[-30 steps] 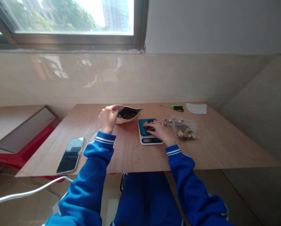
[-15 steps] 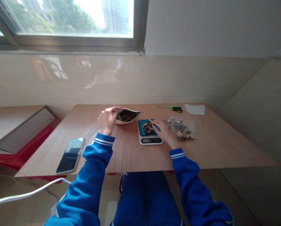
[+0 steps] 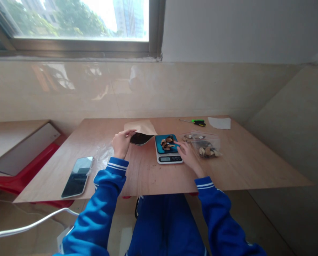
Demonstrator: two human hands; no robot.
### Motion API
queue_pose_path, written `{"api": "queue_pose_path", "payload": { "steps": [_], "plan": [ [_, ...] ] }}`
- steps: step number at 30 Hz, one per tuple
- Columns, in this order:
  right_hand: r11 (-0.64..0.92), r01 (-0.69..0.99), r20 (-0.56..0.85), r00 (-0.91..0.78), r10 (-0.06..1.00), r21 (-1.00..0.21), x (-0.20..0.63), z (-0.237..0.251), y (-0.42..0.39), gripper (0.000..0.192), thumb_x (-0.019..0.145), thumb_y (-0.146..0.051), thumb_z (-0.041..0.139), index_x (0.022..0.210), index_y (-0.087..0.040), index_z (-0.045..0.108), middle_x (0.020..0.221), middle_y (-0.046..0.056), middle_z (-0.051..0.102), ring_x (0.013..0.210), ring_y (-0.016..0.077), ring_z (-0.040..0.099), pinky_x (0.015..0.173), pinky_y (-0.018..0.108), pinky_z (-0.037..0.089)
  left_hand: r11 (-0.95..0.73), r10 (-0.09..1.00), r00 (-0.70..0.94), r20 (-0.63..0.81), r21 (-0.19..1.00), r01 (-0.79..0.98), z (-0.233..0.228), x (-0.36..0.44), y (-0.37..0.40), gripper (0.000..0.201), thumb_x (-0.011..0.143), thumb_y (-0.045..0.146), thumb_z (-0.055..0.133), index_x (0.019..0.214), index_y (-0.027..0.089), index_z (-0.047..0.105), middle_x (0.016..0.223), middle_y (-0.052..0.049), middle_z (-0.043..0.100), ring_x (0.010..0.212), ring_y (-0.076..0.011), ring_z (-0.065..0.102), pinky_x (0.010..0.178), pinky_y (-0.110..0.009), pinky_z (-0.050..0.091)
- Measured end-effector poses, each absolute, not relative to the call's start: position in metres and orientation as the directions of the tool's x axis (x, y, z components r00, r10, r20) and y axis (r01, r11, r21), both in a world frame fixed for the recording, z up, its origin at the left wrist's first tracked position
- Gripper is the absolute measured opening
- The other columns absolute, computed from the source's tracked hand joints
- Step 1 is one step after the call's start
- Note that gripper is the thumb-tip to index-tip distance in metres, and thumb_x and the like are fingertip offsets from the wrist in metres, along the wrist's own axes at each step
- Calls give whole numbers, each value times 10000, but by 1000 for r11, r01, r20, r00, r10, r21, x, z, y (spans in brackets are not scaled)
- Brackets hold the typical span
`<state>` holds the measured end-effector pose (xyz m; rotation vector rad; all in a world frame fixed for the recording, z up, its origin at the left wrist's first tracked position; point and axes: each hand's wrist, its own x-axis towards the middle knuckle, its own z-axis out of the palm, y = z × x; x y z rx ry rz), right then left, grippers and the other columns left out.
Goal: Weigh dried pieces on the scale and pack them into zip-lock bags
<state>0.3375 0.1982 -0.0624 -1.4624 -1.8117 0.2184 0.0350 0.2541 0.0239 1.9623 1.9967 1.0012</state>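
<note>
My left hand (image 3: 122, 143) is closed in a pinch on the near edge of a brown paper pouch (image 3: 141, 127), left of a small digital kitchen scale (image 3: 162, 159). The pouch leans with its dark mouth toward me; its contents are in shadow. Brown curled dried pieces (image 3: 167, 145), perhaps mushroom or shell, lie on the scale's blue top. My right hand (image 3: 187, 153) is at the scale's right edge with fingers stretched out, the fingertips beside the pieces; I see nothing held. Just right of it rest clear zip bags (image 3: 209, 146) holding pale and brown pieces.
A phone (image 3: 78, 177) and crumpled clear plastic (image 3: 102, 155) lie on the left of the wooden table (image 3: 137, 177). Screwdrivers (image 3: 199, 123) and a white paper sheet (image 3: 219, 123) are at the back right. A white cable (image 3: 28, 225) hangs at lower left, near a red stool (image 3: 25, 174).
The pouch has tipped so its front panel folds up and its contents fall into shadow. My right hand has drawn back from over the pieces to the scale's right edge.
</note>
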Motion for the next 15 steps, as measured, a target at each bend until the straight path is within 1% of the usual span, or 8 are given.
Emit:
{"api": "queue_pose_path", "payload": {
  "steps": [5, 9, 15],
  "plan": [
    [309, 741, 431, -29, 902, -596, 335, -62, 197, 331, 929, -280, 431, 1137, -215, 680, 1107, 118, 656, 1097, 265, 584, 985, 455, 432, -113, 950, -79, 301, 569, 814, 7, 31, 250, 269, 869, 420, 556, 1057, 348, 735, 955, -24, 768, 923, -234, 697, 716, -287, 473],
    [321, 715, 438, -23, 899, -621, 334, -65, 196, 320, 929, -290, 433, 1124, -241, 682, 1097, 107, 652, 1095, 268, 584, 978, 467, 442, -110, 961, -59, 268, 572, 813, -2, 27, 249, 266, 868, 397, 560, 1064, 338, 731, 986, -24, 765, 955, -229, 692, 738, -280, 479],
    [327, 684, 449, 2, 893, -652, 334, -65, 186, 325, 939, -324, 423, 1118, -227, 676, 1092, 110, 643, 1092, 261, 580, 987, 461, 446, -121, 988, 49, 146, 537, 835, -26, 25, 244, 243, 869, 355, 557, 1042, 305, 720, 1032, -10, 755, 993, -223, 681, 781, -275, 478]
  ]
}}
